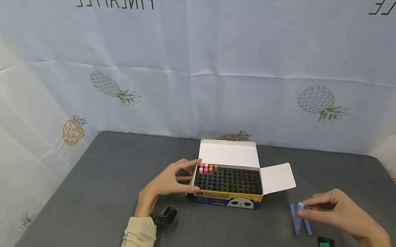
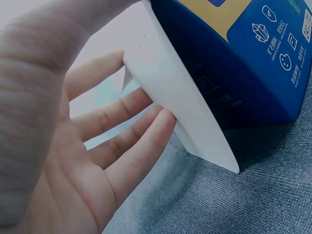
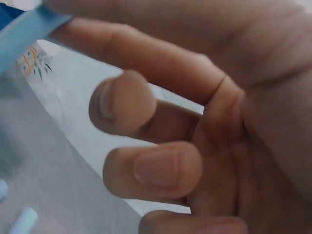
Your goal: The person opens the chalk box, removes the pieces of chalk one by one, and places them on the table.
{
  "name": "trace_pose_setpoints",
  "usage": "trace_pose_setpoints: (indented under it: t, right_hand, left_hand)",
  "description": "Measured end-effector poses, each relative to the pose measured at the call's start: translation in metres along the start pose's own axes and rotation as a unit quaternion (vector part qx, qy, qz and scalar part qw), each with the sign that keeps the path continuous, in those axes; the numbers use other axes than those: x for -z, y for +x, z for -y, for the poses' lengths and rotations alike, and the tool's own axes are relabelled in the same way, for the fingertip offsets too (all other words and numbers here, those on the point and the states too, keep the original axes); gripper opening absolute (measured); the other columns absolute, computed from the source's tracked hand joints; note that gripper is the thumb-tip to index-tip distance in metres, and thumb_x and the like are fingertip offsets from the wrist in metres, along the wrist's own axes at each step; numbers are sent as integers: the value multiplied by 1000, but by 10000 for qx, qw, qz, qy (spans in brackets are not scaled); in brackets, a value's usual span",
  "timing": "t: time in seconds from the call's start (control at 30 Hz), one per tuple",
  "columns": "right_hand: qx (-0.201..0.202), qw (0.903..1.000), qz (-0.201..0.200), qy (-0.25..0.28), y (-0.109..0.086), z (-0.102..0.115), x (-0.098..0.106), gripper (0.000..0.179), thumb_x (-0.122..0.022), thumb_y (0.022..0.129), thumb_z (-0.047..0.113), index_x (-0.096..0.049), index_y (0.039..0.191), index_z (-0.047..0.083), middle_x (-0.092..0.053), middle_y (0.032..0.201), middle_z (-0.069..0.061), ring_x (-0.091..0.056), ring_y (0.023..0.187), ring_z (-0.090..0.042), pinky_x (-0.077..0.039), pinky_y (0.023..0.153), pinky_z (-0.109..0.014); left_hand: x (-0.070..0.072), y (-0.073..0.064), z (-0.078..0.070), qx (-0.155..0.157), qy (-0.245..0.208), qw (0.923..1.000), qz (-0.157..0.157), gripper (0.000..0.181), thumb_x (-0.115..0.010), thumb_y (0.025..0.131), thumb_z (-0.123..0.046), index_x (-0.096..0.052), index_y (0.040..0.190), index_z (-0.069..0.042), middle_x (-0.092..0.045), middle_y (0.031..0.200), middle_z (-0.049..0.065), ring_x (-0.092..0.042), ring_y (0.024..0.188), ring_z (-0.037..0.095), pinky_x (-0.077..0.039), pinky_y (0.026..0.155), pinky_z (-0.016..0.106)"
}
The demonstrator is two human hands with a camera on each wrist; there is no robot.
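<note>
An open blue and yellow chalk box [image 1: 228, 201] with a panda print holds a dark, many-holed insert [image 1: 235, 181]. Pink chalk sticks [image 1: 203, 168] and orange chalk sticks [image 1: 213, 168] stand in its back left corner. My left hand [image 1: 169, 177] holds the box's left end, thumb at the front corner and index finger at the back one. Its other fingertips touch a white end flap [image 2: 190, 107] in the left wrist view. Between thumb and index finger my right hand [image 1: 344, 215] pinches a blue chalk stick [image 1: 300, 206], roughly upright; its other fingers are bent.
Two blue chalk sticks, one left [image 1: 294, 220] and one right [image 1: 307, 227], lie on the dark grey table [image 1: 217, 241] below the right hand. The box's white lid [image 1: 230, 153] leans back, and a side flap [image 1: 279, 179] sticks out right. A pineapple-print curtain [image 1: 194, 52] hangs behind.
</note>
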State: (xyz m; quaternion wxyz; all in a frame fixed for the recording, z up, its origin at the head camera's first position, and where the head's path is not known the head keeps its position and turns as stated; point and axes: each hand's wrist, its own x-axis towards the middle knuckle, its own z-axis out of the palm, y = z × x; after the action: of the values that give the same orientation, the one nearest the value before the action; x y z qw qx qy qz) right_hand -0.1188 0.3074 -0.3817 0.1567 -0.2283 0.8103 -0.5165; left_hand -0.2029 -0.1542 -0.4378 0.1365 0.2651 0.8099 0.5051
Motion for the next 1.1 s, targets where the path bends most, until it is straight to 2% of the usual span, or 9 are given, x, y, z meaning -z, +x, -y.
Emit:
trace_pose_setpoints:
  t: [0.1,0.17,0.23,0.37,0.6,0.7,0.8,0.9,1.1]
  right_hand:
    - [-478,9978,-263,-372,-9,-8,6,22,-66,98,5,-76,116,-4,-76,89,16,-63,78,4,-57,67,-20]
    - [-815,9934,-474,-656,-15,-13,10,24,-66,99,9,-76,118,-2,-78,106,12,-67,94,6,-59,75,-19]
    - [-1167,9864,-704,-924,-19,-19,14,26,-68,99,14,-76,118,-1,-78,111,11,-64,98,10,-58,75,-18]
    - [-1587,9766,-828,-1194,-25,-28,19,31,-70,98,20,-75,120,-2,-75,122,-13,-59,96,17,-58,74,-18]
    - [-1568,9752,-757,-1365,-24,-38,23,28,-69,98,15,-76,114,-6,-76,115,-17,-58,92,17,-57,72,-17]
    - [-1580,9749,-702,-1402,-23,-42,24,29,-69,98,15,-75,115,-7,-73,118,-25,-56,92,19,-57,72,-17]
    - [-1611,9729,-750,-1481,-22,-46,23,30,-69,98,16,-75,116,-7,-75,118,-21,-55,92,20,-56,72,-16]
    - [-1631,9689,-906,-1626,-20,-49,21,31,-70,97,18,-75,116,-6,-78,113,-13,-53,84,15,-51,68,-16]
    - [-1764,9624,-1083,-1758,-16,-56,16,34,-70,98,23,-76,117,-4,-77,112,-17,-47,69,-2,-36,62,-21]
  left_hand:
    - [0,0,0,-8,-3,10000,-1,80,-82,89,-21,-42,158,-20,-53,129,14,-55,121,26,-56,110,44]
    - [0,-1,0,-5,-3,10000,2,81,-82,89,-22,-42,158,-20,-53,130,14,-55,122,27,-56,110,44]
    - [0,-1,0,1,0,10000,4,81,-82,89,-23,-41,158,-20,-52,130,14,-55,122,27,-56,110,44]
    - [0,-1,-1,20,3,10000,6,81,-82,89,-23,-41,159,-20,-52,130,15,-55,123,28,-56,110,45]
    - [1,0,0,50,8,10000,19,81,-82,89,-24,-41,159,-20,-52,131,15,-55,124,28,-56,110,45]
    - [1,0,0,37,13,10000,14,81,-82,89,-25,-41,159,-20,-52,129,15,-55,123,28,-56,110,45]
    - [1,0,0,33,27,10000,7,81,-82,89,-26,-41,158,-20,-52,129,15,-55,122,27,-56,110,45]
    - [1,0,0,55,43,10000,5,80,-82,89,-25,-42,158,-21,-52,129,14,-55,122,27,-56,109,45]
    - [0,1,1,103,52,9999,1,80,-82,89,-23,-42,158,-22,-52,128,14,-54,121,27,-56,110,45]
